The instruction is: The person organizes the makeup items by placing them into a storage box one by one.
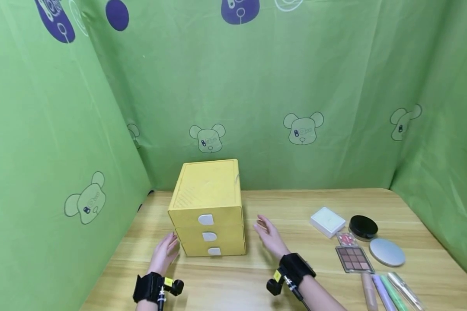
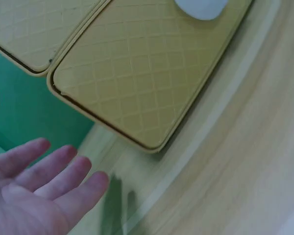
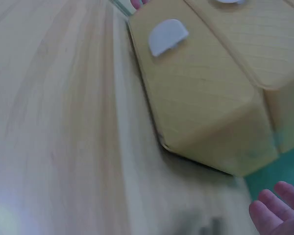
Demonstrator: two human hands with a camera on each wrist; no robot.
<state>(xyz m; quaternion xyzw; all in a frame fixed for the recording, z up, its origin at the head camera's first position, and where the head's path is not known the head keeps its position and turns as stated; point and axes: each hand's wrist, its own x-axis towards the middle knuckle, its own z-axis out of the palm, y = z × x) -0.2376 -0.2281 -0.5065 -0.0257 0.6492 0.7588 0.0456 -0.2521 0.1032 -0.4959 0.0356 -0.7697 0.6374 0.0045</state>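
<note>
A yellow drawer box (image 1: 208,185) with three stacked drawers and white tab handles stands on the wooden table, its drawers pushed in. My left hand (image 1: 165,252) is at the box's front left corner, fingers relaxed and pointing toward it. In the left wrist view, a gap shows between the left fingertips (image 2: 95,183) and the lowest drawer (image 2: 132,83). On the other side, my right hand (image 1: 270,235) hovers just right of the box, its palm turned inward and its fingers extended. The right wrist view shows those fingertips (image 3: 264,210) apart from the box's side.
To the right lie a white box (image 1: 327,221), a black round case (image 1: 363,227), a silver round compact (image 1: 387,252), a small pink palette (image 1: 347,239), an eyeshadow palette (image 1: 354,259) and several slim tubes (image 1: 393,293). Green curtains (image 1: 257,86) enclose the table (image 1: 225,280).
</note>
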